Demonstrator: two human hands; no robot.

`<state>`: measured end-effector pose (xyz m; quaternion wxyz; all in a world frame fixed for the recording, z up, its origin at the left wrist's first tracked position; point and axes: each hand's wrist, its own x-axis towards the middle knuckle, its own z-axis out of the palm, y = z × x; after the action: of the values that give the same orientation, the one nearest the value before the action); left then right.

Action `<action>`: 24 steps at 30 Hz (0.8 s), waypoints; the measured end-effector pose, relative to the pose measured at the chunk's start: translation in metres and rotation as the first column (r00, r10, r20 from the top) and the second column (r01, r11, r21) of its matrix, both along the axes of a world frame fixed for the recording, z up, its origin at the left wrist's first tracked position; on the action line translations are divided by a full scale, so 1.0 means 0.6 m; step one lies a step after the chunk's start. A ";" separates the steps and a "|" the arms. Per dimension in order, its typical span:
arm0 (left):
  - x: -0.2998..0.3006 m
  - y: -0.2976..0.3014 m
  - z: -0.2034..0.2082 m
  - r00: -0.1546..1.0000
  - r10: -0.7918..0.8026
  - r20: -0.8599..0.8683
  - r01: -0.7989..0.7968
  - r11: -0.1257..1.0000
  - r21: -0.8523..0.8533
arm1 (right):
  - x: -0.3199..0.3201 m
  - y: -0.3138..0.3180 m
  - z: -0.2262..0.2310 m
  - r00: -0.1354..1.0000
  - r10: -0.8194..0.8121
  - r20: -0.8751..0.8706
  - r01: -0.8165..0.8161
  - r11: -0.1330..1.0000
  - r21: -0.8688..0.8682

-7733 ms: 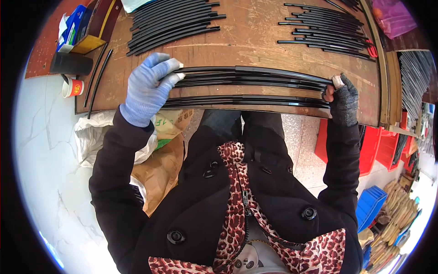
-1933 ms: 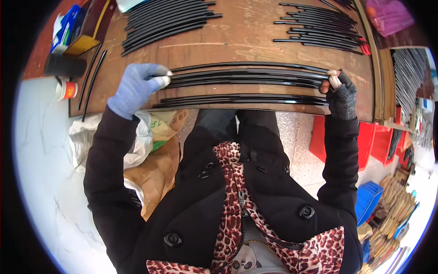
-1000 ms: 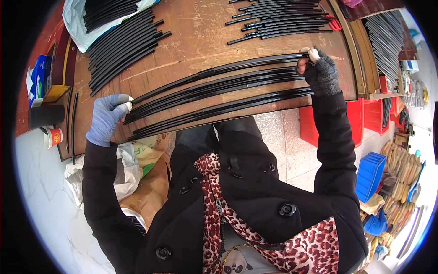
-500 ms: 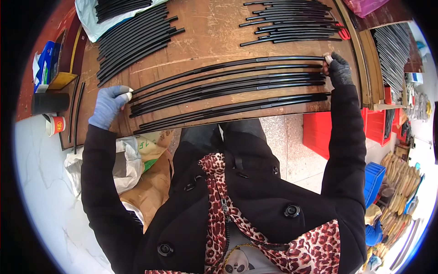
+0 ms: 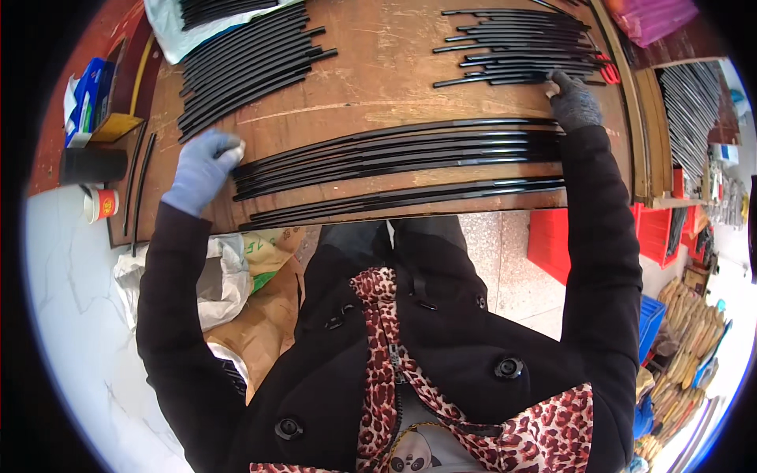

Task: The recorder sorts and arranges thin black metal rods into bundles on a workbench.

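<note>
Several long thin black rods (image 5: 394, 150) lie side by side across the wooden table, with a narrower group of long rods (image 5: 402, 197) nearer its front edge. My left hand (image 5: 202, 169), in a light blue glove with bare fingertips, hovers by the left ends of the long rods. Its fingers are curled together with nothing visible in them. In a dark grey glove, my right hand (image 5: 576, 104) is beyond the long rods' right ends, at the near side of a spread of shorter black rods (image 5: 520, 47). Its fingers are bent inward; whether they grip a rod is hidden.
A bundle of thicker black rods (image 5: 244, 67) lies at the back left. Red-handled scissors (image 5: 608, 69) rest beside the short rods. A paper cup (image 5: 101, 204) and a black cylinder (image 5: 95, 165) stand far left. Red bins (image 5: 548, 240) sit below the table's right side.
Both hands have let go of the rearmost long rod, which now lies against the others. My right hand has moved away from me to the shorter rods; my left has lifted off the rod's end.
</note>
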<state>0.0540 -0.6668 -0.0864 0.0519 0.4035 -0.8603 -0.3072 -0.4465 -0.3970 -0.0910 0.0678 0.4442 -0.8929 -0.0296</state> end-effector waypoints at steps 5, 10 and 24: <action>-0.044 -0.021 -0.008 0.989 0.024 0.144 0.028 0.938 -0.345 | 0.030 -0.015 0.022 0.994 0.078 -0.081 -0.057 0.970 0.235; -0.070 -0.036 -0.007 0.945 0.079 0.319 0.064 0.908 -0.414 | 0.045 -0.014 0.031 0.956 0.243 -0.162 -0.178 0.925 0.336; -0.053 0.051 0.035 0.985 0.036 -0.169 -0.020 0.995 0.098 | 0.198 -0.026 0.065 0.738 0.648 0.190 -0.537 0.734 -0.416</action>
<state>0.0219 -0.6360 -0.0651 0.1101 0.3900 -0.8311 -0.3808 -0.3278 -0.4126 -0.0519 0.0011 0.6891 -0.6909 0.2187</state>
